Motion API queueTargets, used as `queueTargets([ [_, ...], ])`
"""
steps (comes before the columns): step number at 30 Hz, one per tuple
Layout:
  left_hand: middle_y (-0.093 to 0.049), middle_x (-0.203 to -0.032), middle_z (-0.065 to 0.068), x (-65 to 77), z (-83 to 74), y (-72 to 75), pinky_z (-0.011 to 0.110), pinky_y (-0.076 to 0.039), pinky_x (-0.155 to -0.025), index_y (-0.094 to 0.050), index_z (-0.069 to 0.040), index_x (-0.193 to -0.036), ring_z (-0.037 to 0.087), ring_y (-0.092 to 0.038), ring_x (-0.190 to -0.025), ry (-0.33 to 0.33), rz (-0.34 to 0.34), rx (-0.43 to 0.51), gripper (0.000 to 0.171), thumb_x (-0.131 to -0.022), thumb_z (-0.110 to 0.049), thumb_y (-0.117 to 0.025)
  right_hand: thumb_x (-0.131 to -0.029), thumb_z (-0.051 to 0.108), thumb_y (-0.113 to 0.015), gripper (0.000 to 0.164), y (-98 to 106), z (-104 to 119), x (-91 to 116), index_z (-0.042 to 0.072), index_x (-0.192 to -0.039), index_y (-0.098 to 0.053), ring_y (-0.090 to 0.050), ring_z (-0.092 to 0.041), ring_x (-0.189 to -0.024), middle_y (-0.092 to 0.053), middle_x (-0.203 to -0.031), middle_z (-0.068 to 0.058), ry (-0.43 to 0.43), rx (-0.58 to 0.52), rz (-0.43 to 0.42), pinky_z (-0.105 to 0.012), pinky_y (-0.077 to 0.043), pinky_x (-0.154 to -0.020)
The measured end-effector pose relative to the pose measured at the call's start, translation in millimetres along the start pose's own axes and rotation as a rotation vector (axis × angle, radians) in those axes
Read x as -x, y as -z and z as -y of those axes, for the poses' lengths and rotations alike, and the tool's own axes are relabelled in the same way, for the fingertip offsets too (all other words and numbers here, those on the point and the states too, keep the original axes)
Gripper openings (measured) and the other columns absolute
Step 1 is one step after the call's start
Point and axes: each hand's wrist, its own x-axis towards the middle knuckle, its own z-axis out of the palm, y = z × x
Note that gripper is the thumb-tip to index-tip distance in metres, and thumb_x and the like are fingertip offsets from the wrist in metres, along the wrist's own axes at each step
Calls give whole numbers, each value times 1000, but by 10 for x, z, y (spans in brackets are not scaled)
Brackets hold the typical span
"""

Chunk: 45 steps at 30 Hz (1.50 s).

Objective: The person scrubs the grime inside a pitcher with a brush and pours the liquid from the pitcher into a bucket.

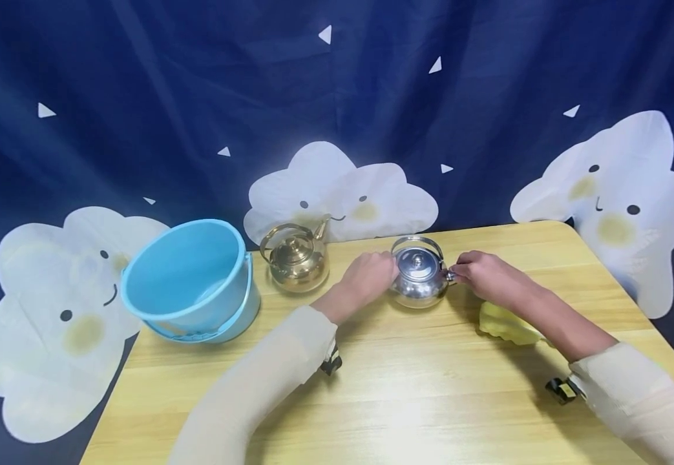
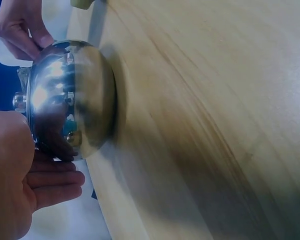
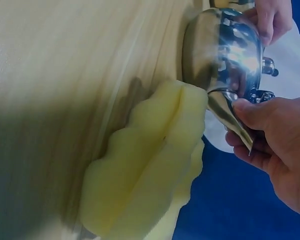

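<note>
So you've got both hands on the silver kettle, which is standing upright on the wooden table, near its back edge and a bit right of the middle as the head view has it. Lid's on, knob facing up, and the handle arches up behind it in that view. Your right hand has the spout pinched between thumb and fingers, pretty clear from your right wrist camera. Your left hand is against the opposite side; the left wrist view shows a couple of its fingers stretched out fairly straight, but the thumb's contact is hidden, so I can't tell if you're actually gripping there or just touching. Close to your right hand, partly covered by that forearm in the head view, there's a pale yellow thing with a wavy edge; your right wrist camera shows it folded or ridged, just in front of the spout, can't say exactly what it is. Over past your left hand there's a gold kettle with its lid on and its spout angled up toward the back, apart from the silver one. Beside that, further left, sits a light blue bucket, its handle hanging down the front. Behind it all you've got a dark blue curtain with white smiley clouds and little triangles.
</note>
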Motion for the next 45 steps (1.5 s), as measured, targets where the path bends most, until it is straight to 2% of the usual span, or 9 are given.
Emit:
queueTargets([
  [7,-70,-90,1,88,20,9,22,-57,-62,-72,-13,-97,12,-62,-72,-4,-18,40,24,-108,-24,-53,-80,-4,-81,11,-40,67,-3,0,-86,-74,-65,-22,-74,-67,-81,-10,48,53,-16,-34,-60,-67],
  [15,-68,-87,1,198,42,-4,20,-52,-58,-71,-14,-91,10,-56,-68,-4,-43,106,26,-108,-22,-53,-79,-2,-84,13,-44,160,-25,-1,-86,-74,-63,-21,-72,-67,-81,-11,93,126,0,-32,-59,-66],
  [28,-67,-82,-1,339,42,-21,18,-48,-52,-69,-14,-85,8,-52,-62,-1,-66,115,29,-107,-25,-55,-79,6,-86,18,-71,279,-26,-2,-89,-74,-62,-24,-75,-67,-83,-11,116,172,-4,-36,-57,-69],
  [33,-66,-80,-2,387,45,-30,18,-46,-50,-68,-16,-83,8,-50,-61,11,-66,86,29,-107,-25,-54,-80,9,-86,19,-66,328,-39,-2,-90,-74,-62,-25,-77,-68,-85,-11,109,180,17,-38,-57,-71],
  [45,-64,-76,-2,544,37,25,17,-43,-46,-66,-15,-79,7,-47,-57,11,-87,83,32,-107,-25,-55,-84,12,-83,19,-80,435,-48,-2,-92,-74,-61,-24,-77,-68,-86,-10,118,178,17,-37,-56,-71],
])
